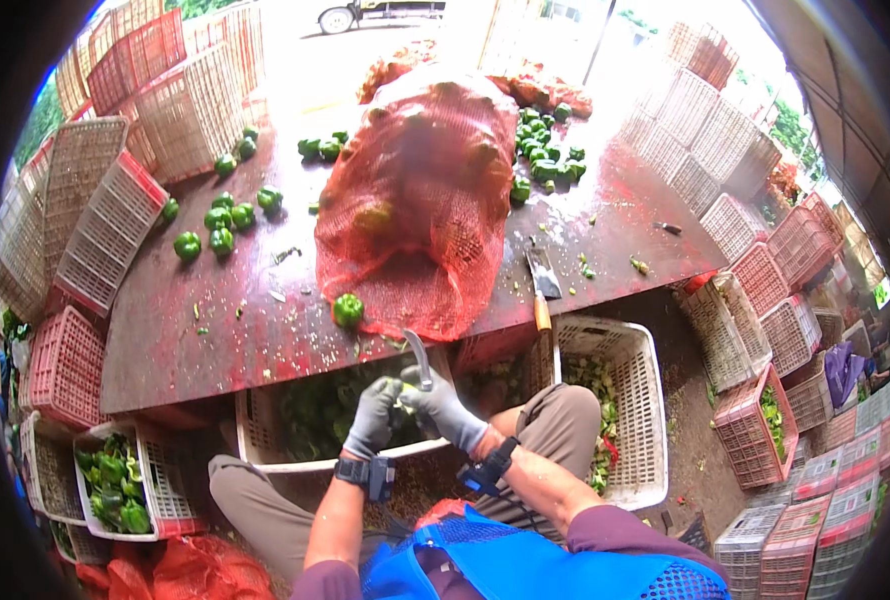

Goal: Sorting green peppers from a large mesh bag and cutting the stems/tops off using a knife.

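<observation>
Both of my hands wear grey gloves and meet over a crate at the table's front edge. My right hand (447, 410) is closed on a small knife (420, 360) with a curved blade, which points up and away from me. My left hand (370, 420) is closed on a pale green piece of bell pepper (403, 398), mostly hidden by the fingers. Just beyond, a whole green bell pepper (348, 310) lies against the mouth of a large red mesh sack (415, 200) on the table. Below my hands, a white crate (255, 455) holds green peppers in shadow.
A cleaver (542, 280) with a wooden handle lies at the table (615, 270) edge. Loose peppers (220, 218) lie left and right of the sack. At my right knee, a white crate (648, 400) holds pale green scraps. Stacked crates (170, 110) flank the table.
</observation>
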A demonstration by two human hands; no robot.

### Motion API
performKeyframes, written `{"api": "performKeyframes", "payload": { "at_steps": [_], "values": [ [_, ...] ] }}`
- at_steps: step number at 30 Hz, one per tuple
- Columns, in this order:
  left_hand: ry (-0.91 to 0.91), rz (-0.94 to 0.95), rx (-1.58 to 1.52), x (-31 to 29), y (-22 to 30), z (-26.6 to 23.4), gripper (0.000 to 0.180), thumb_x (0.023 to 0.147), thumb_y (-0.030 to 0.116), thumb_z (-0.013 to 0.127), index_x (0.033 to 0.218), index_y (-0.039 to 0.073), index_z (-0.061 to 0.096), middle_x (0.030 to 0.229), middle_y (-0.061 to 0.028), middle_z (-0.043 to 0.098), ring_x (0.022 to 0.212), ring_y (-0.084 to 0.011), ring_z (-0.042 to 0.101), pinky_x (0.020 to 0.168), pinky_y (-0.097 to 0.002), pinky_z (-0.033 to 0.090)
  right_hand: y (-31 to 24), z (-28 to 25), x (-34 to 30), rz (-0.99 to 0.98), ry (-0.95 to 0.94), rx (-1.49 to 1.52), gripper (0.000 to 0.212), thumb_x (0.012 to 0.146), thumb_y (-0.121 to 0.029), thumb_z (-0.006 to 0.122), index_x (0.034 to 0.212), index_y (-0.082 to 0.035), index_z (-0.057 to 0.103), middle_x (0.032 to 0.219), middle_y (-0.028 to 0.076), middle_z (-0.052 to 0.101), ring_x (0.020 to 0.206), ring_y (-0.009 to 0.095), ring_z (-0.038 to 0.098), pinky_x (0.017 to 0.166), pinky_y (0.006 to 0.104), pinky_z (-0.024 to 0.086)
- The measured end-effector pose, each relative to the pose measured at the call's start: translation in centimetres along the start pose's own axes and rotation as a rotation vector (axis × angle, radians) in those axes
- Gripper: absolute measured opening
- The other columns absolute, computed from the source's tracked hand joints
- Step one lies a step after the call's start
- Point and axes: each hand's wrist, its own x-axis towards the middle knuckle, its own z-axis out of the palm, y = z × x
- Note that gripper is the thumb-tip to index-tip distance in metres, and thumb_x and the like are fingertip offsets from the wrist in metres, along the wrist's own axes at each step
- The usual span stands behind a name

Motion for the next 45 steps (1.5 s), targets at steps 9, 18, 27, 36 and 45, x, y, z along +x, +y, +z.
{"api": "performKeyframes", "payload": {
  "at_steps": [9,18,27,36,45],
  "values": [
    [0.242,0.763,0.831,-0.2,3.5,2.6,0.016,0.091,0.017,0.067,0.08,0.006,0.062,0.068,-0.0113,0.06,0.059,-0.0261,0.06,0.055,-0.0371,0.046,-1.6,1.4,-1.0,0.01,0.139,0.196,0.023,0.091,-0.015,0.065,0.114,-0.011,0.062,0.077,0.0,0.062,0.059,0.01,0.057,0.045,0.0259,0.044],
    [0.277,0.719,1.42,-1.4,3.2,-0.3,0.019,0.087,0.029,0.068,0.093,0.012,0.062,0.088,-0.0118,0.066,0.08,-0.0343,0.066,0.069,-0.045,0.052,-10.5,-4.1,-4.7,-0.564,0.268,-0.155,0.015,0.091,-0.007,0.063,0.106,-0.007,0.06,0.079,0.005,0.067,0.058,0.011,0.06,0.048,0.0263,0.049],
    [0.347,0.579,1.384,9.0,6.3,-8.3,0.043,0.087,0.041,0.066,0.119,0.013,0.06,0.111,-0.0174,0.064,0.1,-0.0381,0.064,0.084,-0.051,0.051,-16.3,-24.8,-13.1,-0.09,1.089,-1.571,0.03,0.085,-0.031,0.063,0.106,-0.009,0.066,0.093,0.018,0.072,0.088,0.037,0.07,0.078,0.0465,0.054],
    [0.323,0.327,1.688,16.9,8.5,-7.1,0.063,0.077,0.047,0.073,0.127,0.015,0.054,0.118,-0.0187,0.063,0.105,-0.036,0.065,0.09,-0.0478,0.051,-16.3,-19.0,-13.7,-0.436,0.942,-1.534,0.028,0.087,-0.021,0.062,0.112,-0.009,0.065,0.088,0.019,0.071,0.082,0.036,0.07,0.076,0.0441,0.054],
    [-0.102,0.201,-0.223,13.0,7.4,-4.1,0.058,0.088,0.071,0.056,0.098,0.015,0.067,0.077,-0.0006,0.066,0.052,-0.0099,0.055,0.046,-0.0214,0.043,-14.3,-7.1,-4.8,-0.478,0.524,-1.346,0.044,0.086,-0.026,0.069,0.127,-0.014,0.061,0.088,0.021,0.069,0.082,0.037,0.069,0.073,0.0437,0.053]
  ]
}}
